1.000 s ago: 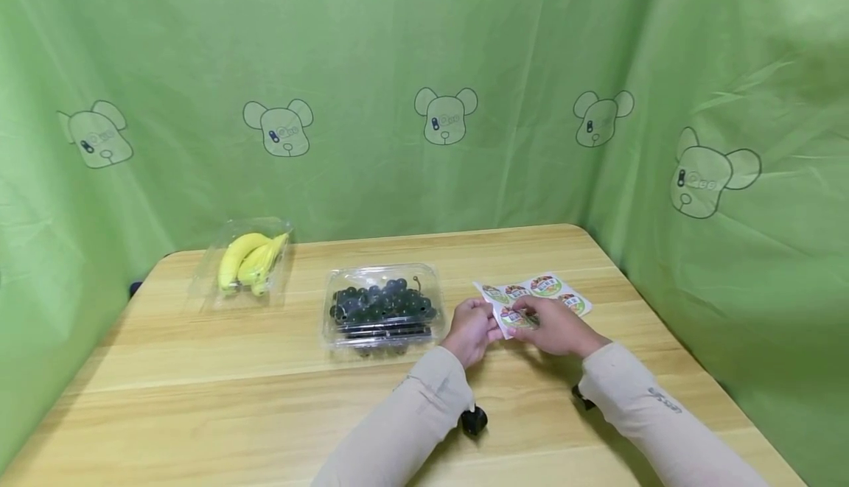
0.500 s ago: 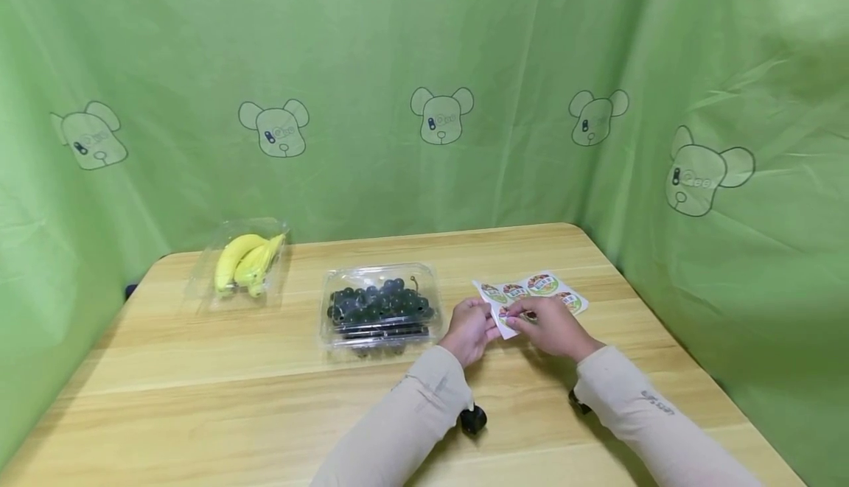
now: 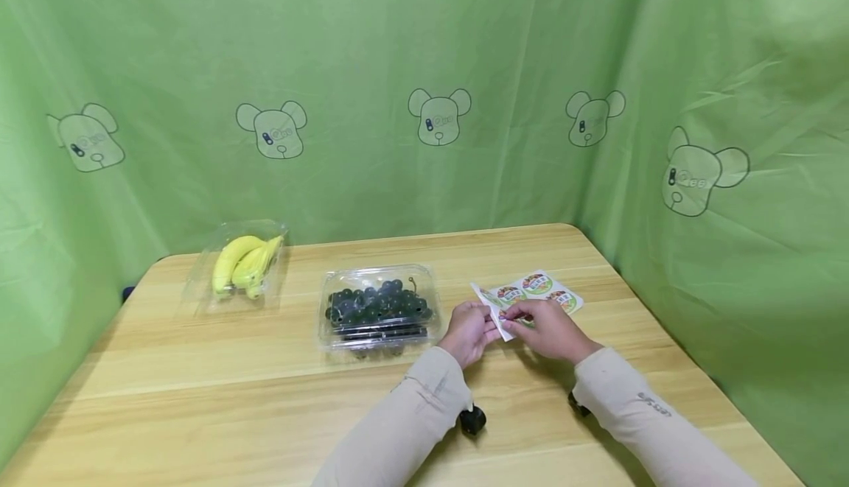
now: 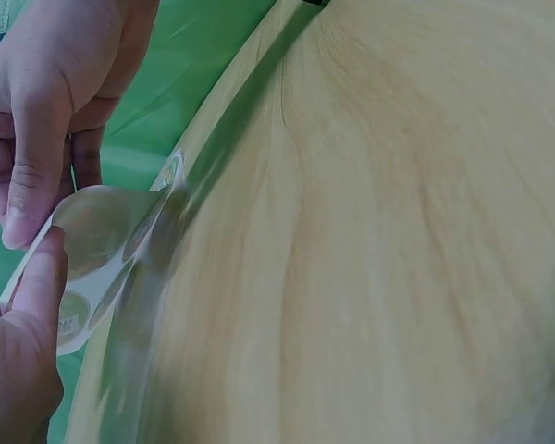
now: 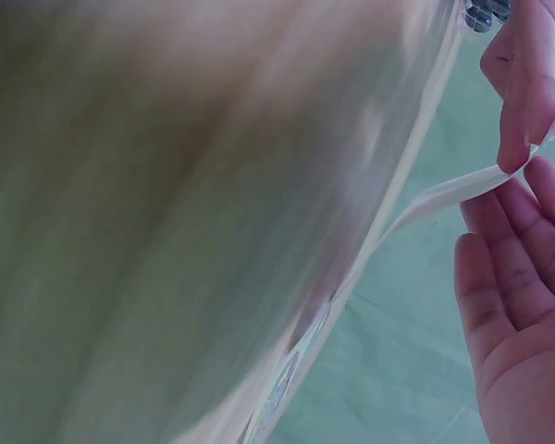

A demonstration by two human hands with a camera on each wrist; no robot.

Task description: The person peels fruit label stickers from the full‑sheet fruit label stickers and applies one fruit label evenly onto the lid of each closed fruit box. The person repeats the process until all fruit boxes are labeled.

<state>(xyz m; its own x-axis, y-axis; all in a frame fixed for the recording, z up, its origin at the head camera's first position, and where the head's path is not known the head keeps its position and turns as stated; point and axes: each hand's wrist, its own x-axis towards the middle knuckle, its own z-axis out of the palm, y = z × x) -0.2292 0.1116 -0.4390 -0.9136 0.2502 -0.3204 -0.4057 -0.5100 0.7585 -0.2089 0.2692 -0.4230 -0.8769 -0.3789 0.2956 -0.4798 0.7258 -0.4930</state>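
Sticker sheet (image 3: 528,292): is lying to the right of the grape box, its left end bending upward between the two hands, its right end stretching out low over the worktop; from here I can't tell whether that end is touching the wood.
Long axis of the sheet: is running from the hands rightward and slightly away from the person, with round printed stickers showing along it.
Left hand (image 3: 469,331): is gripping the sheet's left edge, closed on the paper.
Right hand (image 3: 556,328): is reaching leftward across the sheet's near side and pinching near that same raised edge; whether it is catching a sticker or only the paper, I can't tell.
Nearer hand: neither is standing off, as both are touching the bent end and nearly meeting there.
Grape box (image 3: 354,276): is sitting just left of the left hand, clear plastic, dark grapes (image 3: 378,304) filling it.
Banana box (image 3: 248,227): is standing farther off at the far left, holding yellow bananas (image 3: 247,262).
Worktop (image 3: 232,413): is carrying both boxes.
Green curtain (image 3: 358,45): is hanging behind, showing outlined bear heads.
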